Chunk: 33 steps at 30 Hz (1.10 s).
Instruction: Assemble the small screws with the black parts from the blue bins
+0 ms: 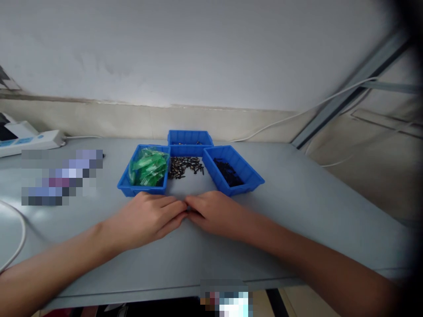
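My left hand (148, 218) and my right hand (214, 213) rest on the grey table (297, 211), fingertips meeting at the middle in a pinch. Something tiny and dark sits between the fingertips; I cannot make it out. Just beyond the hands lies a loose pile of small dark screws (185, 167) on the table. A blue tray with green plastic bags (147, 167) stands left of the pile. A second blue tray (233, 171) with black screws stands at the right, and a third blue tray (190, 138) sits behind.
A white power strip (29, 141) lies at the far left by the wall. A white cable (13, 237) loops over the table's left side. Another white cable (297, 115) runs along the back right. The table's front edge is near my forearms.
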Available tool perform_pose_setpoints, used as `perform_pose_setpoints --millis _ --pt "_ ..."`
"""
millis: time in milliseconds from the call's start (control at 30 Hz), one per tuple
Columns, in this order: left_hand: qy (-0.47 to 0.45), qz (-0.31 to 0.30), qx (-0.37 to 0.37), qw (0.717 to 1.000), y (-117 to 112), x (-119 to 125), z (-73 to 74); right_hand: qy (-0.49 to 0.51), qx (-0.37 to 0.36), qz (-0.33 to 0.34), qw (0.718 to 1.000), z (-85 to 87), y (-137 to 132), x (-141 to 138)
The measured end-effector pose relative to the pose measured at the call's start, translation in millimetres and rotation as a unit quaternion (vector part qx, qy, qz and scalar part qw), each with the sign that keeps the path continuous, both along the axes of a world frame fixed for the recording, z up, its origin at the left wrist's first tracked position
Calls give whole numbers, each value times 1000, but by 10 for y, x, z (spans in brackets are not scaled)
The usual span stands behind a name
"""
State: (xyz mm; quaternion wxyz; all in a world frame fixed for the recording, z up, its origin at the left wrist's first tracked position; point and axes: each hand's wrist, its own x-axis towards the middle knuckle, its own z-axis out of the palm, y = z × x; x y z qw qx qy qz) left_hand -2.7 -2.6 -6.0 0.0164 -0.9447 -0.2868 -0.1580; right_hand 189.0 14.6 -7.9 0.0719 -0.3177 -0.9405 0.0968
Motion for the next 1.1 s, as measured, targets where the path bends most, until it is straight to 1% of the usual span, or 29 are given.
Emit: perform_pose_setpoints --millis 200,433,700,833,933,1000,1100 --pt "18 -2 -7 1000 0 3 18 -14 5 -10 1000 19 -18 -24" --pt "11 0 9 1000 -4 5 26 -22 8 -25 999 55 -26 -8" --pt "15 8 1 1000 3 7 30 -15 4 -18 1000 56 -29 6" --pt "23 -2 16 1000 3 7 29 -19 13 -16 1000 51 -27 3" --pt "35 -6 13 999 6 3 19 -22 11 -20 999 54 -28 -2" --pt "48 4 4 999 11 0 12 -23 13 -23 999 54 -28 0" --pt "81 42 -20 996 25 -2 3 -32 26 -33 999 55 -27 13"
